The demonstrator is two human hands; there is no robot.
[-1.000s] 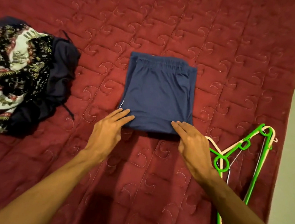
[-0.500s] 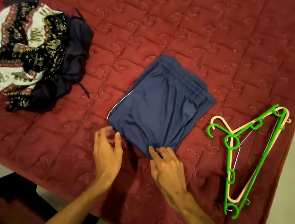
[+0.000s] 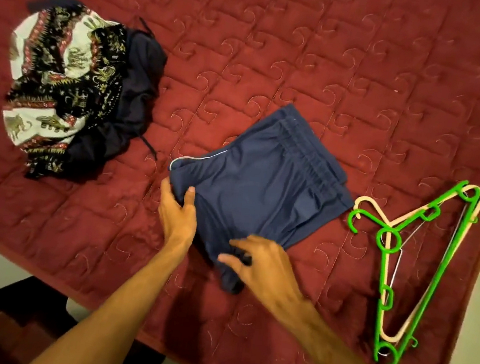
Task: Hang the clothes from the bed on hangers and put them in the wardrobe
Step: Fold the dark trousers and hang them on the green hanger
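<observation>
Left grip point(image 3: 177, 215) pinches the far-left corner of the navy shorts point(image 3: 262, 190), right grip point(image 3: 261, 267) clutches their near corner.

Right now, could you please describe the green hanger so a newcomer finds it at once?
On the red quilted bedspread, look to its right edge, beyond the folded navy shorts. The green hanger lies atop a cream hanger; only it is bright green.

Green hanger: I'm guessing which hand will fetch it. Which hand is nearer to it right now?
Right. The right hand pinches the near corner of the blue shorts, to the left of the green hanger. The left hand grips the shorts' left edge, farther away.
</observation>
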